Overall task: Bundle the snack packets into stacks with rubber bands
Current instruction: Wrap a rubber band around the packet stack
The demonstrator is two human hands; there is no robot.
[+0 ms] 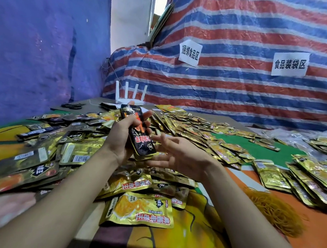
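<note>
A table (265,150) covered with a cloth of green, orange and yellow patches is seen from above and behind two bare forearms. A thin stack of black foil snack packets (138,133) with red and orange print is gripped by the left hand (122,138), the fingers (146,126) wrapped around its upper half and the thumb laid across the front. The stack is held upright, tilted slightly, above the middle of the table. The right hand (177,154) is held open just beside the stack's lower end, palm turned toward it and fingers spread; nothing is gripped by it, and whether it touches the stack cannot be told.

Loose gold foil snack packets (193,130) are scattered in a broad heap beyond the hands, and darker packets (45,133) are spread to the left. One large gold packet (139,210) lies flat between the forearms. Neat rows of gold packets (312,180) are laid at the right edge. A tangled pile of yellowish rubber bands (275,210) rests on the orange cloth near the right forearm.

At the far side a white router with four antennas (130,95) stands before a red, white and blue striped tarpaulin (245,32) bearing two white paper signs (289,63).
</note>
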